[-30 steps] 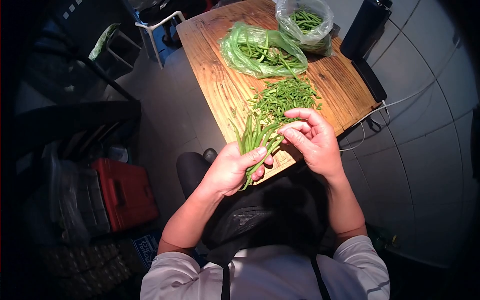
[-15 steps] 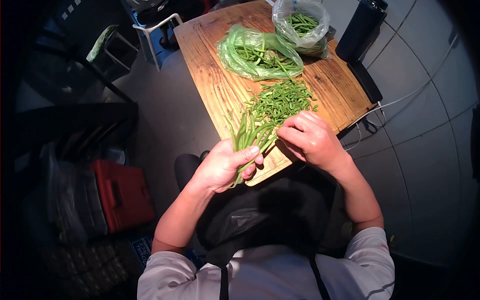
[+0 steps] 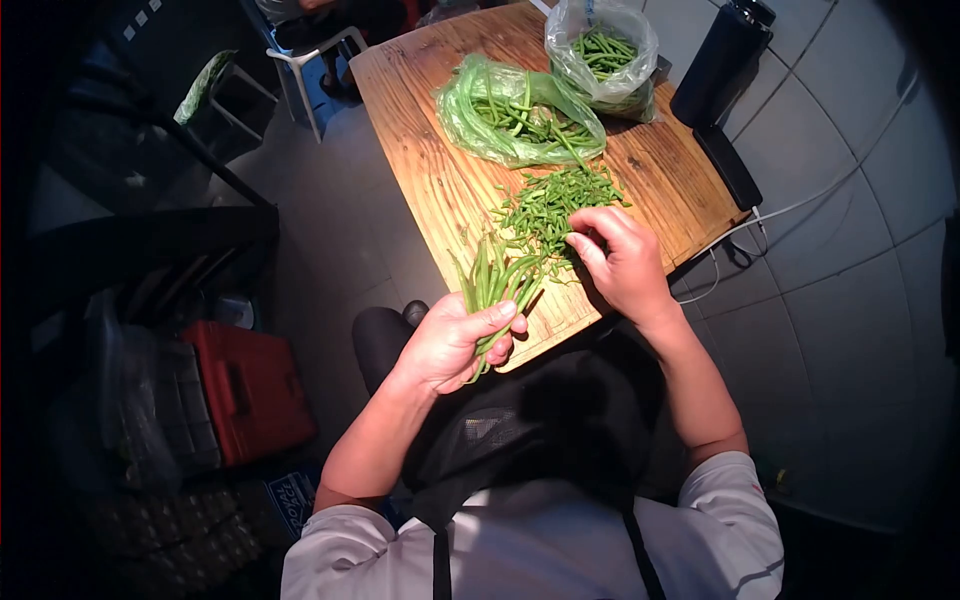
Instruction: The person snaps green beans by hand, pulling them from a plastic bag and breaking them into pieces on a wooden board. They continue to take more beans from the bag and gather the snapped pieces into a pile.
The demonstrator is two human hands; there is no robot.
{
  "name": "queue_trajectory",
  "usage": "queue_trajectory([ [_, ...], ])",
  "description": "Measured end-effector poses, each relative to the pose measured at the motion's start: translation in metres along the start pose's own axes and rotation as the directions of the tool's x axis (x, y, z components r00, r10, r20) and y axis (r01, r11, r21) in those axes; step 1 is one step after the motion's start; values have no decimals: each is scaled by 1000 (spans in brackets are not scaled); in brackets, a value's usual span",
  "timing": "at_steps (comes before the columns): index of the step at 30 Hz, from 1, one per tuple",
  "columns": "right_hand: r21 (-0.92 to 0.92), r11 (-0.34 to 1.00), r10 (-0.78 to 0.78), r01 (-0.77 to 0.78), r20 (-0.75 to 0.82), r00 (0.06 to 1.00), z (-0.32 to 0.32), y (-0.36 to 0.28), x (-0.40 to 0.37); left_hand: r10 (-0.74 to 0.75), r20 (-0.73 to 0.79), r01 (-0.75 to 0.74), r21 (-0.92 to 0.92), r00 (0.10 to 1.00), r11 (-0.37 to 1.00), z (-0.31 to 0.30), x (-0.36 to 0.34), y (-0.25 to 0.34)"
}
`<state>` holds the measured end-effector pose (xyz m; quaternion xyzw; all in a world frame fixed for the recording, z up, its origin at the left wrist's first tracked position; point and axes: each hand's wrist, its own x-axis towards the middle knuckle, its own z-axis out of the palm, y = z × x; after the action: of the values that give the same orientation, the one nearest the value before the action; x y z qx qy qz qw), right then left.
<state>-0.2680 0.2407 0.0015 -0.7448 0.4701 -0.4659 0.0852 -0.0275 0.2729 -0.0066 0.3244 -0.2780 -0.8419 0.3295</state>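
Note:
A bunch of long green beans [image 3: 500,285] is gripped in my left hand [image 3: 462,335], thumb across the stems, at the near edge of the wooden table. The beans fan out upward from the fist. My right hand [image 3: 625,262] hovers by the near right side of a pile of short bean pieces [image 3: 555,205]. Its fingers are curled with thumb and forefinger close together; whatever may be between them is too small to make out.
Behind the pile lies an open green plastic bag [image 3: 520,115] of beans. A clear bag [image 3: 605,60] of beans stands at the back of the wooden table [image 3: 410,110]. To the right are a dark bottle [image 3: 722,60], a black device [image 3: 728,165] and a white cable [image 3: 800,200].
My right hand has moved away from the bunch, up toward the pile of pieces. The left hand keeps its hold on the beans and has barely shifted.

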Motion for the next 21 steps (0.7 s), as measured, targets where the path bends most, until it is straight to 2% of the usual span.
queue_trajectory([
  [4, -120, 986, -122, 116, -43, 992, -1, -4, 10, 13, -11, -13, -30, 1000, 999, 7, 3, 5],
  [5, -34, 995, -93, 91, -49, 994, -4, -9, 9, 16, -20, -16, -35, 1000, 999, 10, 4, 7],
  [6, 27, 995, -99, 99, 2, 995, -8, -11, 7, 17, -25, -18, -37, 1000, 999, 12, 5, 9],
  [8, 68, 976, -213, 205, 136, 968, -15, -16, 6, 23, -19, -23, 11, 1000, 1000, 12, 9, 12],
  [9, 33, 953, -301, 300, 182, 936, -18, -22, 10, 22, -13, -22, 36, 1000, 999, 12, 10, 12],
  [15, -74, 922, -343, 381, 302, 889, -20, -25, 9, 62, 54, -72, 219, 997, 973, 8, 11, 11],
  [21, -68, 895, -396, 441, 332, 856, -15, -31, 5, 51, 38, -59, 259, 998, 964, 11, 4, 12],
])
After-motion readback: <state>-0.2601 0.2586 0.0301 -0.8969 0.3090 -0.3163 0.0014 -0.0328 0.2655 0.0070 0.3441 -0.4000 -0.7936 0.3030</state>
